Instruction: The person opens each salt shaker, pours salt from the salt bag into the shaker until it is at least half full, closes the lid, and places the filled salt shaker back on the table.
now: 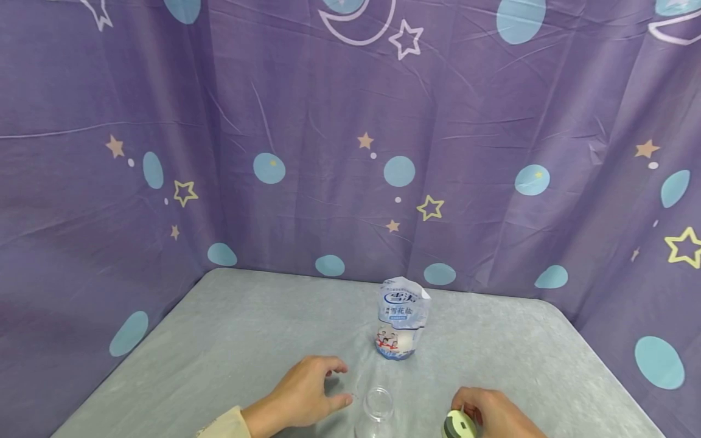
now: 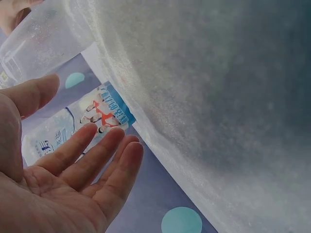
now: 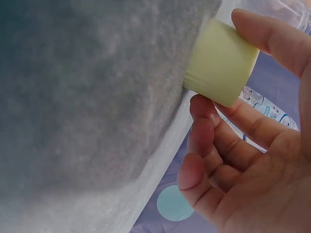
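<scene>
Purple fabric curtain [image 1: 328,219], printed with stars, moons and blue dots, is hung behind a grey cloth-topped worktop [image 1: 274,316], whose near edge is out of view. A white-and-blue plastic salt pouch [image 1: 402,319] is stood upright about midway between the worktop's left and right edges. Farther from the far edge, the left hand [image 1: 306,392] is held with fingers parted and nothing gripped, just beside a clear round-mouthed jar [image 1: 378,415], which is seen without a lid and only in part. Toward the right edge, apart from the jar, a pale-green round lid [image 1: 460,426] is pinched between thumb and fingers of the right hand [image 1: 495,412]. Handling of the lid is judged the step in hand; whether it is being lifted or set down cannot be told. For the next move, a controlled grip and an undisturbed jar seem called for.
</scene>
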{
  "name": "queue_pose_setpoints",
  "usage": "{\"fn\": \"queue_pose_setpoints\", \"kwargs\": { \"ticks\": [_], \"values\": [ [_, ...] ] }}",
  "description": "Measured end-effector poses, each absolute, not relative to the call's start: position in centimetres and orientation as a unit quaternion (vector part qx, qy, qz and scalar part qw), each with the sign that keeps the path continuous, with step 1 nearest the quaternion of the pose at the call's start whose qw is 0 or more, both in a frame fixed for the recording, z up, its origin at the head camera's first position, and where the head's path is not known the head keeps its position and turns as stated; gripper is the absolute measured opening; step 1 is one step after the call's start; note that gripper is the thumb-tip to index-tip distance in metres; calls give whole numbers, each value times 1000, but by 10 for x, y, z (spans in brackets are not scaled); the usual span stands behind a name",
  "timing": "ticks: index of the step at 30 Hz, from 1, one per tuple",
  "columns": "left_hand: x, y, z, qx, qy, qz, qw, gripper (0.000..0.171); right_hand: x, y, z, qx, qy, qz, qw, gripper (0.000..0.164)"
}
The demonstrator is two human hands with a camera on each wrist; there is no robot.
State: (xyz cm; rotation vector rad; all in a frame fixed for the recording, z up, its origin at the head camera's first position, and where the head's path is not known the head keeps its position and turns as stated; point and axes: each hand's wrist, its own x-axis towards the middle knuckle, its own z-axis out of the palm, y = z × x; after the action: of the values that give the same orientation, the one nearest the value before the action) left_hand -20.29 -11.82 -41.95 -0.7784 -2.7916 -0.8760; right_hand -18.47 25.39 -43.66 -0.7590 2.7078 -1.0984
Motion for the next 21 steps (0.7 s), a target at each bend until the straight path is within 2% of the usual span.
{"fn": "queue_pose_setpoints", "kwargs": {
  "ticks": [9, 15, 21],
  "values": [
    [-205, -114, -416, -260, -918, -294, 64, 40, -184, 257, -438, -255, 897, -355, 67, 26],
    [-206, -112, -414, -261, -915, -297, 75, 40, -184, 257, -435, -259, 902, -341, 45, 30],
    [-207, -109, -412, -264, -914, -296, 92, 39, -183, 254, -429, -226, 916, -326, 52, 35]
  ]
}}
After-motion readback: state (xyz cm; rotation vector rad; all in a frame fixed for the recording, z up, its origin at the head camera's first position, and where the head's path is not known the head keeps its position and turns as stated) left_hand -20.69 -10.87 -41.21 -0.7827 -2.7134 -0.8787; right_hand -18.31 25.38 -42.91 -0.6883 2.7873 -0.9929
